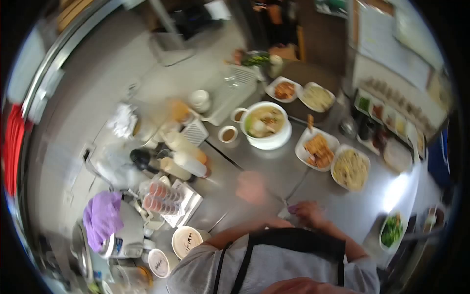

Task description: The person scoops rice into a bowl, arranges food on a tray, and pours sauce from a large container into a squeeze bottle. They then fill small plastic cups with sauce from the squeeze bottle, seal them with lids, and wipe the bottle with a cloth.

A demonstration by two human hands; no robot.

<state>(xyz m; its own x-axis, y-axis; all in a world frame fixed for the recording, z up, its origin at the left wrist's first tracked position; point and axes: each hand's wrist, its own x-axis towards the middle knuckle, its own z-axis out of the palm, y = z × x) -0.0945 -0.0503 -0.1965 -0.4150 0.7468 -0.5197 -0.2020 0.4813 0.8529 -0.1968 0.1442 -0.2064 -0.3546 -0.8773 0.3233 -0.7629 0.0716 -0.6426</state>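
Observation:
My right hand (308, 214) is low over the metal counter (225, 183), close to my apron, with its fingers closed around a small purple thing (293, 208). A pale, flat item (284, 213) lies just beside it. Most of my left hand (278, 223) is hidden at the edge of the apron, and its fingers do not show. Farther forward on the counter stand a white bowl of soup (265, 122), a dish of golden fried pieces (318, 150) and a dish of noodles or sprouts (350, 169).
Squeeze bottles (190, 164), stacked plastic cups (161, 196) and two lidded tubs (187, 241) stand at the left. A purple cloth (103, 219) hangs at the far left. Greens in a dish (391, 231) are at the right. Garnish trays (389, 117) line the back right.

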